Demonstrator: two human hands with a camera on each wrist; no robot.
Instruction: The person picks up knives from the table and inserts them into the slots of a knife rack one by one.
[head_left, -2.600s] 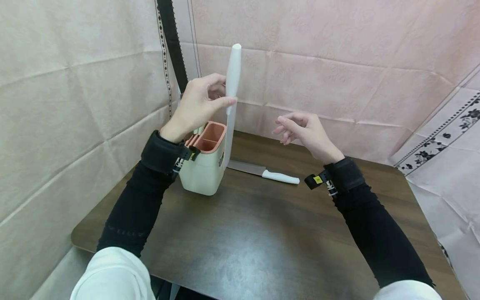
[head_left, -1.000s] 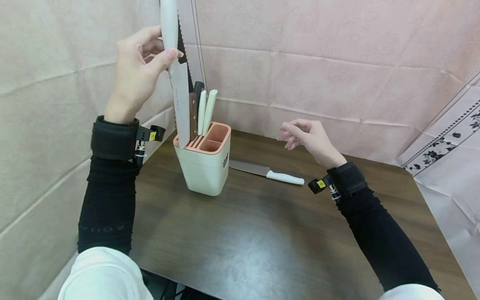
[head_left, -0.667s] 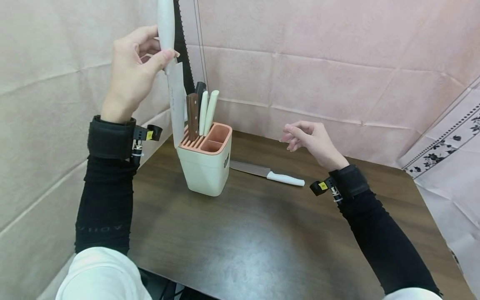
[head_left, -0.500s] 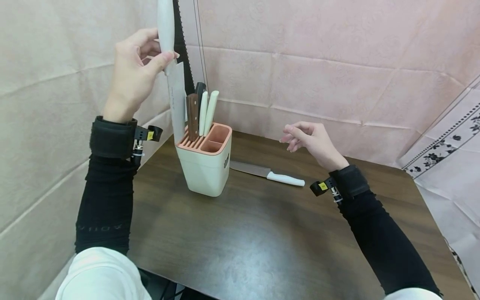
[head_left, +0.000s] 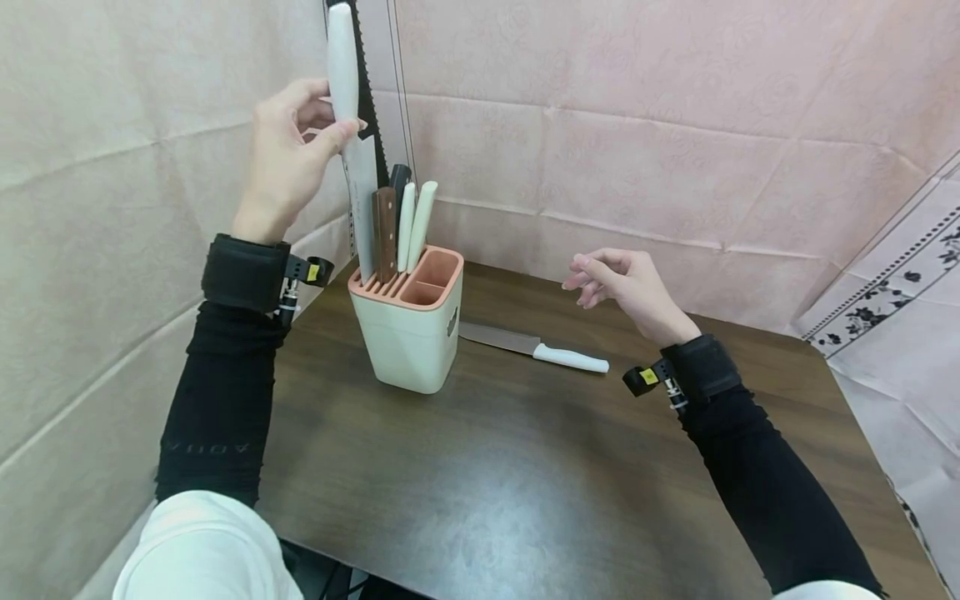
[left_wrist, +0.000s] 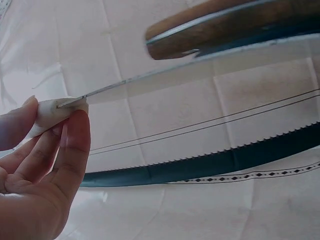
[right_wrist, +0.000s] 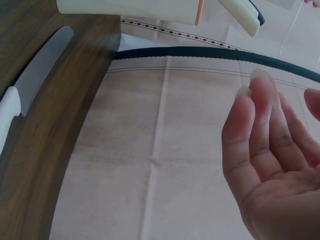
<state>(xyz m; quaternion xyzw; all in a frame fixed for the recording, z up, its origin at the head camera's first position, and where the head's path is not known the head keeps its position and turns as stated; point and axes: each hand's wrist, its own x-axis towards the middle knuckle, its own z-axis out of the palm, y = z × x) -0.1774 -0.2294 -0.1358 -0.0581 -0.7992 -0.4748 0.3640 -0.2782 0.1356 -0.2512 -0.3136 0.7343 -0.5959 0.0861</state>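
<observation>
High at the left, my left hand (head_left: 288, 154) pinches a kitchen knife by its white handle (head_left: 342, 62) between thumb and fingers. Its blade (head_left: 363, 200) points down, the tip right at the leftmost slots of a pale green knife block (head_left: 405, 342) with an orange top. In the left wrist view the fingers grip the handle (left_wrist: 52, 114) where the blade starts. My right hand (head_left: 622, 279) hangs over the back of the table, fingers loosely curled and holding nothing. Below it lies a second white-handled knife (head_left: 572, 358), its blade toward the block.
A brown-handled knife (head_left: 386, 233), a black handle (head_left: 401, 179) and two pale green handles (head_left: 422, 223) stand in the block, close beside the held blade. Two compartments (head_left: 437, 268) open at the block's right. Cloth-covered walls (head_left: 637, 142) border the wooden table (head_left: 480, 483) behind and left.
My left hand carried the knife from the block's right side over to its left, raised it, then lowered it toward the slots and slightly right. The right hand barely moved.
</observation>
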